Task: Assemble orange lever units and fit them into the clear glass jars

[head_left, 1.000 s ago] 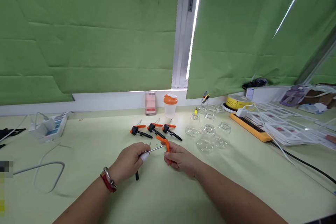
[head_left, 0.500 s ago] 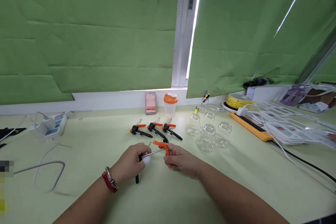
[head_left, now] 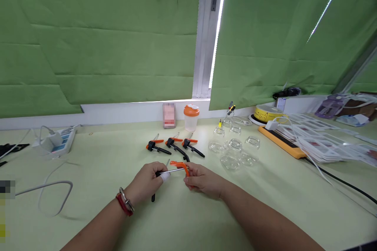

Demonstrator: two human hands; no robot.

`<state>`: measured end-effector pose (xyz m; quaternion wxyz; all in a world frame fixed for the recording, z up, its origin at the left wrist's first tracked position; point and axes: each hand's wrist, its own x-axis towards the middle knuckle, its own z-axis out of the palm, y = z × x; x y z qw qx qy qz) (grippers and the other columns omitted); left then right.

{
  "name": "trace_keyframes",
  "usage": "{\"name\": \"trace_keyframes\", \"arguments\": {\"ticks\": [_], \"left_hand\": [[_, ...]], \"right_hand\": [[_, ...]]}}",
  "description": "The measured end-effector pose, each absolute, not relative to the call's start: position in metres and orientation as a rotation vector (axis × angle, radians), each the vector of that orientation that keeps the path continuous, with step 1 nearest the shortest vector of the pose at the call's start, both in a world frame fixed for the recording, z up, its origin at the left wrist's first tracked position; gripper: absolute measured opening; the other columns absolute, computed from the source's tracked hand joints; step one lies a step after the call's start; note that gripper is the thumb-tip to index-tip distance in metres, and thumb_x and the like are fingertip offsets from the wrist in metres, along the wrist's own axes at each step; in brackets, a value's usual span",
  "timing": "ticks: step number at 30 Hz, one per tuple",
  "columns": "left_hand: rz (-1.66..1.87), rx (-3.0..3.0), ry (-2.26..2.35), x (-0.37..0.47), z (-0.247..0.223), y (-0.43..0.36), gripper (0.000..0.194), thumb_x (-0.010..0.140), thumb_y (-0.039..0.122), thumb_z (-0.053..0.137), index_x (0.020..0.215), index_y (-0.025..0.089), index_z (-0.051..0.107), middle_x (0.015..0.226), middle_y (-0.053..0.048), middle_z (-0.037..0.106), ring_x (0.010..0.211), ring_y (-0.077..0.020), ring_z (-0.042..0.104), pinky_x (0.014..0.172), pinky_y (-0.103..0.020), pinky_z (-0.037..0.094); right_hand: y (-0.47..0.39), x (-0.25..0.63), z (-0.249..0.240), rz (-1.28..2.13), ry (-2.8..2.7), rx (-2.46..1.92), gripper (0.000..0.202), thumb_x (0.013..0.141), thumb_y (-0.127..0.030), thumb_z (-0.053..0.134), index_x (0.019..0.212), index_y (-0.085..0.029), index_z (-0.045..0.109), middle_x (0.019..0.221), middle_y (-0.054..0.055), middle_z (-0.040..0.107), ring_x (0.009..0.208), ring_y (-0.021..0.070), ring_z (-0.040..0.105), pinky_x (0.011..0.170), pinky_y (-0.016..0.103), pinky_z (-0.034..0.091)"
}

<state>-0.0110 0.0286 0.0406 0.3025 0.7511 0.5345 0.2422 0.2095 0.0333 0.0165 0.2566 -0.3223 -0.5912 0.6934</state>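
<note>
My left hand (head_left: 151, 179) is closed round the black-handled piece (head_left: 153, 197), whose black end sticks out below the fist. A thin metal rod (head_left: 174, 170) runs from it toward the right. My right hand (head_left: 202, 180) pinches a curved orange lever (head_left: 178, 164) at the rod's far end, its tip pointing left. The joint between rod and lever is partly hidden by my fingers. Just beyond my hands lie three similar black-and-orange tools with metal rods: the left one (head_left: 159, 149), the middle one (head_left: 176, 147) and the right one (head_left: 194, 149).
Several clear glass jars (head_left: 231, 160) stand to the right, some with tools in them. An orange-lidded cup (head_left: 191, 119) and a pink card or box (head_left: 169, 115) are at the wall. Power strips lie left (head_left: 67, 141) and right (head_left: 282, 143), with cables across the table.
The orange lever has turned a little on the rod, its free end now lower and flatter. The rod has levelled slightly; both hands stay nearly in place.
</note>
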Motion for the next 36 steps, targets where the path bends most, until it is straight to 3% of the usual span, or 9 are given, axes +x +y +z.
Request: {"name": "trace_keyframes", "arguments": {"ticks": [5, 13, 17, 24, 29, 32, 36], "left_hand": [[0.709, 1.792, 1.407, -0.011, 0.038, 0.031, 0.020, 0.069, 0.038, 0.061, 0.072, 0.019, 0.058, 0.062, 0.004, 0.050, 0.053, -0.0112, 0.042, 0.050, -0.023, 0.032], [0.755, 1.495, 1.255, -0.010, 0.044, 0.030, 0.043, 0.049, 0.026, 0.077, 0.088, 0.017, 0.061, 0.088, -0.003, 0.061, 0.078, -0.0182, 0.055, 0.064, -0.027, 0.044], [0.791, 1.524, 1.153, -0.010, 0.049, 0.027, 0.035, 0.050, 0.024, 0.077, 0.080, 0.018, 0.061, 0.108, -0.006, 0.057, 0.087, -0.0195, 0.054, 0.064, -0.026, 0.045], [0.780, 1.416, 1.074, -0.007, 0.047, 0.022, 0.022, 0.064, 0.021, 0.069, 0.079, 0.019, 0.053, 0.079, 0.001, 0.059, 0.066, -0.0115, 0.053, 0.058, -0.023, 0.041], [0.773, 1.372, 1.021, -0.003, 0.049, 0.018, 0.030, 0.062, 0.019, 0.071, 0.084, 0.019, 0.052, 0.077, 0.002, 0.057, 0.066, -0.0108, 0.050, 0.057, -0.023, 0.040], [0.753, 1.383, 0.974, -0.004, 0.049, 0.017, 0.043, 0.055, 0.014, 0.075, 0.091, 0.020, 0.053, 0.086, 0.001, 0.058, 0.077, -0.0134, 0.051, 0.065, -0.024, 0.041], [0.700, 1.370, 0.857, -0.004, 0.051, 0.016, 0.046, 0.055, 0.013, 0.075, 0.096, 0.019, 0.055, 0.090, 0.001, 0.057, 0.073, -0.0111, 0.047, 0.063, -0.023, 0.038]], "right_hand": [[0.033, 0.210, 0.014, 1.903, -1.586, -0.837, 0.047, 0.076, -0.028, 0.064, 0.121, -0.023, 0.054, 0.064, -0.005, 0.043, 0.055, 0.0069, 0.036, 0.052, 0.022, 0.023], [0.035, 0.210, 0.012, 1.926, -1.483, -0.866, 0.043, 0.070, -0.029, 0.071, 0.111, -0.021, 0.060, 0.065, -0.004, 0.047, 0.054, 0.0067, 0.038, 0.052, 0.023, 0.023], [0.036, 0.214, 0.016, 1.912, -1.505, -0.844, 0.044, 0.069, -0.031, 0.072, 0.110, -0.020, 0.062, 0.065, -0.004, 0.046, 0.053, 0.0065, 0.036, 0.051, 0.023, 0.021], [0.037, 0.217, 0.017, 1.894, -1.578, -0.787, 0.044, 0.070, -0.031, 0.072, 0.110, -0.018, 0.064, 0.064, -0.004, 0.045, 0.054, 0.0062, 0.036, 0.051, 0.023, 0.022], [0.040, 0.218, 0.011, 1.863, -1.582, -0.817, 0.039, 0.067, -0.029, 0.075, 0.102, -0.017, 0.068, 0.065, -0.003, 0.049, 0.058, 0.0076, 0.041, 0.056, 0.024, 0.030], [0.040, 0.219, 0.010, 1.862, -1.571, -0.807, 0.039, 0.066, -0.029, 0.075, 0.103, -0.017, 0.068, 0.066, -0.002, 0.050, 0.058, 0.0076, 0.041, 0.055, 0.024, 0.028], [0.041, 0.220, 0.008, 1.878, -1.559, -0.770, 0.041, 0.067, -0.031, 0.075, 0.105, -0.017, 0.068, 0.066, -0.003, 0.050, 0.055, 0.0064, 0.038, 0.051, 0.023, 0.024]]}}
